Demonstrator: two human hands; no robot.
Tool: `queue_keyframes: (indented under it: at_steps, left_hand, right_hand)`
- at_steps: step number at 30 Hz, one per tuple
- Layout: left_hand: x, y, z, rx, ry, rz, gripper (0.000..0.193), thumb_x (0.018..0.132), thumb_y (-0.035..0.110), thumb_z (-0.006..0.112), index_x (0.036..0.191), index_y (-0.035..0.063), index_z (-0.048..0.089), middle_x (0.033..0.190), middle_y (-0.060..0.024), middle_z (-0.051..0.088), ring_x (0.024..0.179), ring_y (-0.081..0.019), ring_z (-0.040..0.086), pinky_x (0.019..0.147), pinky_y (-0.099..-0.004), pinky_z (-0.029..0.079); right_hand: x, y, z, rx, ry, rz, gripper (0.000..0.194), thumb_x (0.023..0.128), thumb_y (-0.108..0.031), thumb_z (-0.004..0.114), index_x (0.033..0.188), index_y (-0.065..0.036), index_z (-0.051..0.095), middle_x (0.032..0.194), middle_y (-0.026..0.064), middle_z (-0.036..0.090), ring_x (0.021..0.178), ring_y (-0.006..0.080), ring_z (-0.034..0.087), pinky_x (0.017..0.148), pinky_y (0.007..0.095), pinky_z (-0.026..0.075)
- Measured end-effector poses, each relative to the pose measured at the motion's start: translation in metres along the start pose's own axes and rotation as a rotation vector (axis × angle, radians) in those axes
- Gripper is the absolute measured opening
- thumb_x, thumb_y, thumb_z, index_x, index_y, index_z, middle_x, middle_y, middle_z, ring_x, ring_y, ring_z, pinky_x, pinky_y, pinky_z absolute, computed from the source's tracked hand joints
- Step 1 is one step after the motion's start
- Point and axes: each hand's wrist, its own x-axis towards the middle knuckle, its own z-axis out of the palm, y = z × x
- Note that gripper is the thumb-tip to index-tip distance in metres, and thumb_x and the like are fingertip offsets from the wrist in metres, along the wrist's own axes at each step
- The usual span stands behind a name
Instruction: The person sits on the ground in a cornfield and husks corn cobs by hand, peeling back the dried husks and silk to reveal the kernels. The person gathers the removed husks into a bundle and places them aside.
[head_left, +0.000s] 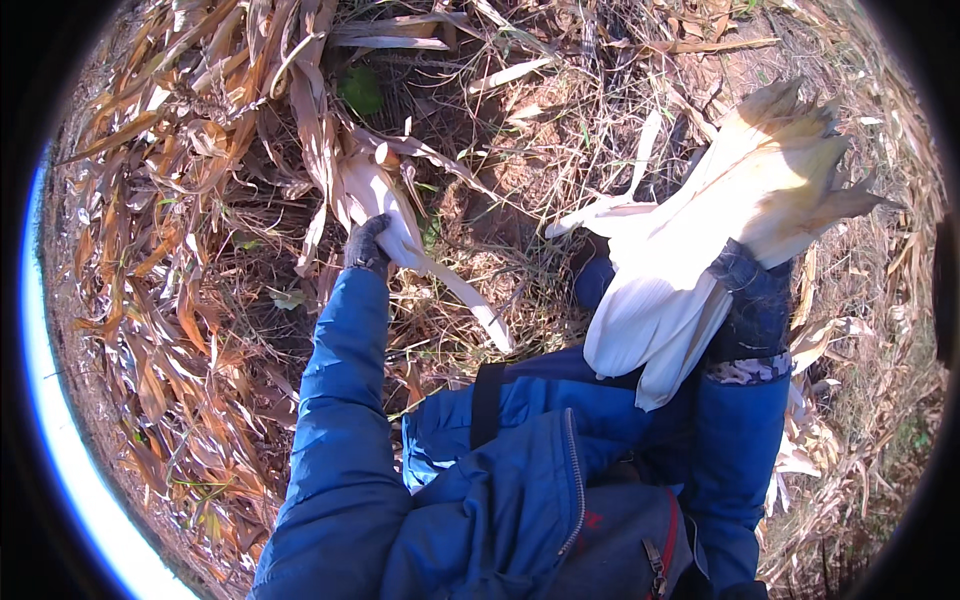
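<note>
My left hand (367, 246), in a dark glove, grips a pale corn husk (379, 196) still lying among dry cornstalks. A cut, round stalk end (386, 155) shows just above it, and one long husk leaf (472, 300) trails toward me. On the right, my gloved right hand (750, 281) holds a thick bundle of pale corn husks (697, 202) against my forearm. The bundle's frayed, yellow-brown ends point up and right, while its broad white leaves hang over my lap. Most of my right fingers are hidden behind the husks.
A heap of dry cornstalks and leaves (172, 300) covers the left side. Straw and bare soil (517, 180) lie ahead of me. More loose husks (802, 442) are by my right arm. A grey bag with a red zip edge (630, 532) hangs at my front.
</note>
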Motion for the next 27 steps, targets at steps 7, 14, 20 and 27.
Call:
queue_keyframes:
  at_steps: [7,14,20,27]
  left_hand:
    - [-0.111,0.033,-0.035,-0.241,-0.491,-0.248,0.045,0.072,0.013,0.068,0.113,-0.0045,0.06,0.104,-0.016,0.066,0.095,-0.0317,0.062,0.09,-0.0429,0.05]
    - [-0.164,0.049,0.066,0.071,-0.799,-0.021,0.071,0.067,0.017,0.075,0.13,-0.0032,0.048,0.12,-0.0113,0.06,0.11,-0.0244,0.057,0.098,-0.0347,0.044]
    - [-0.212,0.052,0.189,-0.059,-1.036,0.108,0.082,0.066,0.023,0.077,0.136,-0.0012,0.041,0.129,-0.0113,0.054,0.119,-0.0252,0.052,0.103,-0.0354,0.04]
    - [-0.197,-0.002,0.217,-0.02,-1.187,-0.207,0.052,0.076,-0.002,0.06,0.127,-0.003,0.052,0.093,-0.0093,0.065,0.088,-0.0184,0.063,0.083,-0.0298,0.051]
  right_hand:
    - [-0.029,-0.002,-0.015,0.002,-0.022,0.058,0.047,0.093,-0.023,0.056,0.13,0.004,0.044,0.127,0.02,0.046,0.113,0.0317,0.049,0.095,0.0407,0.044]
    - [-0.054,0.01,-0.011,0.051,-0.098,0.113,0.048,0.093,-0.024,0.055,0.13,0.004,0.044,0.129,0.0204,0.045,0.114,0.0323,0.049,0.096,0.0411,0.044]
    - [-0.062,0.017,-0.014,0.086,-0.126,0.154,0.048,0.094,-0.024,0.055,0.131,0.004,0.043,0.13,0.0209,0.044,0.115,0.0328,0.048,0.097,0.0414,0.043]
    - [-0.067,0.025,-0.003,0.11,-0.185,0.201,0.048,0.094,-0.024,0.054,0.131,0.004,0.042,0.131,0.0213,0.043,0.116,0.0334,0.047,0.098,0.0418,0.043]
